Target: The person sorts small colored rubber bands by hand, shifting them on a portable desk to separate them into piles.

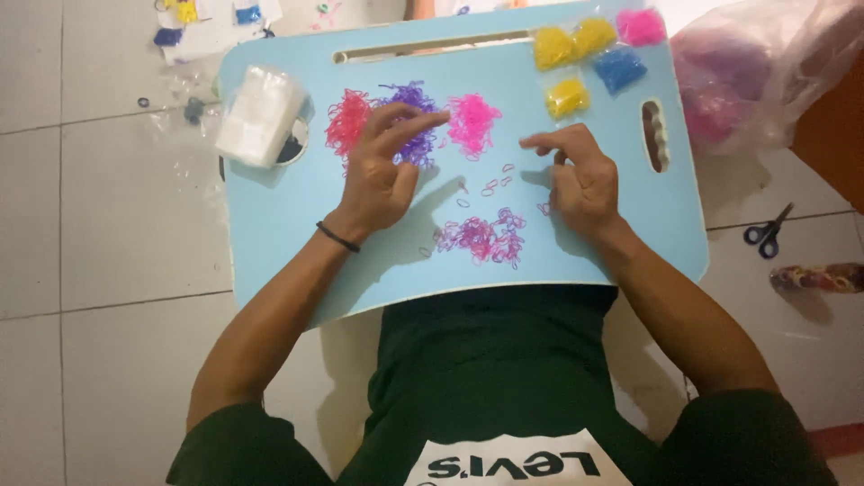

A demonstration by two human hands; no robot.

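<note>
rubber bands point(481, 238) lie in a mixed pink-purple heap at 6 o'clock on the blue tray point(288, 216), between both hands. left hand point(382, 171) reaches toward the purple pile point(412, 121), fingers loosely spread, seemingly holding nothing; right hand point(576, 175) pinches narrowly, perhaps on one band. a brushing wrist could scatter piles. three sorted piles, five bagged packs point(567, 94).

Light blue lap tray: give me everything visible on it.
The light blue lap tray is a flat, smooth board with rounded corners, a long slot along the far edge, a handle cutout at the right and a round recess at the left holding a white packet. It lies across the person's lap over a tiled floor. Piles of small elastic bands lie on it; the left hand and right hand are over it.
</note>
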